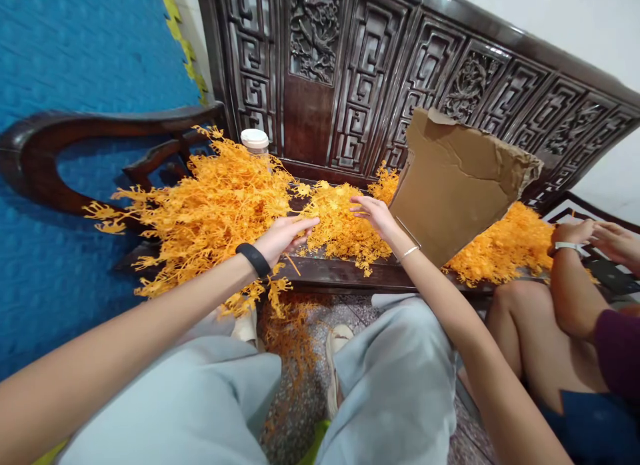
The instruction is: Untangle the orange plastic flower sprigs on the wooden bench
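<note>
A large heap of orange plastic pieces (215,215) lies on the left of the dark wooden bench (330,273). Beside its right edge is my left hand (287,237), with a black wristband; its fingers are bent together, and whatever they hold is too small to make out. A smaller orange pile (337,218) lies between my two hands. My right hand (373,214) is over the right side of that pile, fingers apart, holding nothing. A thin orange strand (293,264) shows just below my left hand.
Upright cardboard (450,178) stands right of my right hand, with more orange pieces (505,248) beyond. A white-lidded container (255,142) is behind the left heap. At far right are another person's hands (575,235). Orange bits (295,332) litter the floor. A curved armrest (35,152) stands left.
</note>
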`<state>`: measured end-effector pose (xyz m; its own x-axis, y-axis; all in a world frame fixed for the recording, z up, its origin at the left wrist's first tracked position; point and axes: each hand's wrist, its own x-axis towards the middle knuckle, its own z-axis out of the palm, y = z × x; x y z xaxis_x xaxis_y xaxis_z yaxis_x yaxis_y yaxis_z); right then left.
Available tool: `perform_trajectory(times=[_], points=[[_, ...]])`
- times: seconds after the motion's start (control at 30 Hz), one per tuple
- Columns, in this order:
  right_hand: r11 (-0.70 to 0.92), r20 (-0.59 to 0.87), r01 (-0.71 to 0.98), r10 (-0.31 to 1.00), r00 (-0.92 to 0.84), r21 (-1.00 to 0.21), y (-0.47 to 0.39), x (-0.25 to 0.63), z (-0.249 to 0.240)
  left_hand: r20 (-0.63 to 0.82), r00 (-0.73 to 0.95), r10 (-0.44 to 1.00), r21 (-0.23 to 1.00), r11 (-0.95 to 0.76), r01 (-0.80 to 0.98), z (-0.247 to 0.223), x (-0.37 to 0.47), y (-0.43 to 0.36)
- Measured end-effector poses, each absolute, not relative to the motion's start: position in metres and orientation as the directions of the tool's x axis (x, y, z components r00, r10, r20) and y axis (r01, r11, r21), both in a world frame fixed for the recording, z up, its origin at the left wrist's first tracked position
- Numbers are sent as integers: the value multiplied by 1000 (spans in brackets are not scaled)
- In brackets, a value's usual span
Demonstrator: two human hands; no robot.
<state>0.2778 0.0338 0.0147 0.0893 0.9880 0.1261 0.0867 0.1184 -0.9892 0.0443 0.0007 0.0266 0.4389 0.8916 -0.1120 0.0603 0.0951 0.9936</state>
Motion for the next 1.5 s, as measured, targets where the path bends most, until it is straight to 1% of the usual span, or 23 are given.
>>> perform_trajectory(times=[0.07,0.2,0.3,0.4,0.47,0.57,0.67,0.77,0.93,1.1,1.17,1.3,1.5], points=[[112,114,69,993,18,-991,24,268,26,-113,451,885,993,85,83,23,45,1],[121,116,144,992,-41,-982,10,251,39,-118,479,870,991,71,115,17,47,0],[170,167,144,985,-31,-975,6,246,39,-119,486,866,990,66,125,16,49,-2],[201,203,82,979,23,-976,6,246,36,-129,478,869,986,64,151,16,51,-3],[199,201,54,979,44,-979,6,249,36,-140,479,867,983,63,175,17,52,-4],[175,178,63,983,51,-983,4,253,38,-151,482,863,980,68,186,17,53,-3],[164,172,105,983,66,-981,3,255,40,-156,485,860,981,79,176,17,55,-2],[185,204,158,973,111,-970,4,258,40,-170,492,854,980,94,175,18,56,-1],[210,282,258,917,284,-943,11,267,34,-153,507,849,988,126,88,20,60,-5],[152,288,339,871,398,-928,19,270,27,-160,506,848,987,125,102,22,73,-13],[136,296,362,849,437,-922,22,270,24,-180,489,854,983,141,115,23,79,-16],[96,347,461,795,497,-882,29,270,20,-196,438,877,980,162,115,23,93,-21],[34,377,560,772,511,-828,46,265,23,-187,351,917,982,167,87,25,105,-21]])
